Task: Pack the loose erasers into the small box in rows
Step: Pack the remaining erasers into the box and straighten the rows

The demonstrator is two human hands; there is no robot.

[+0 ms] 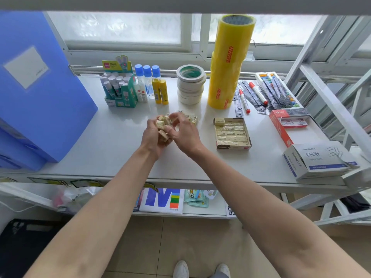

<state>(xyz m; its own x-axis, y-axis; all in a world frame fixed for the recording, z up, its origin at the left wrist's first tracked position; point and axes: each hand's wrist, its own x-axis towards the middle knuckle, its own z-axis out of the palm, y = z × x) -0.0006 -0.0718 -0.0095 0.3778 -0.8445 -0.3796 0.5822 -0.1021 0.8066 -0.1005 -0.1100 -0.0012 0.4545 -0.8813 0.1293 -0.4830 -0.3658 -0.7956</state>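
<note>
Several cream-coloured wrapped erasers point(163, 125) are bunched in my left hand point(153, 137), which grips them palm-up above the middle of the white shelf point(112, 149). My right hand point(185, 133) curls over the same bunch and pinches erasers at its top. A few loose erasers point(192, 118) lie on the shelf just behind my hands. The small open box point(231, 133) sits to the right, filled with rows of erasers, one more lying on top at its far left corner.
Blue file boxes point(40, 87) stand at the left. Behind are glue sticks point(118, 87), glue bottles point(150, 83), masking tape rolls point(190, 85) and a tall yellow tape stack point(228, 63). Markers point(244, 101), a red box point(285, 125) and a paper-clip box point(319, 159) lie right.
</note>
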